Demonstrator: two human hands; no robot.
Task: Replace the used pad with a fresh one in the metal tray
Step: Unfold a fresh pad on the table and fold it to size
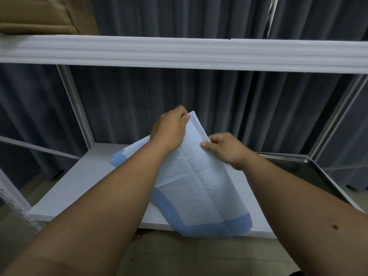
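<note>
Both hands [169, 130] [225, 148] pinch the pad's [195, 186] top edge

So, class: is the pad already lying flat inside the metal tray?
No: both the left hand and right hand hold the pad up over the shelf, left of the metal tray.

A white metal shelving unit [179, 54] with slanted uprights stands before dark grey pleated curtains [199, 104], its lower shelf [75, 188] over a pale tiled floor [189, 255], a brown cardboard box [39, 14] resting on its upper board at the far left, in dim, even light.
</note>
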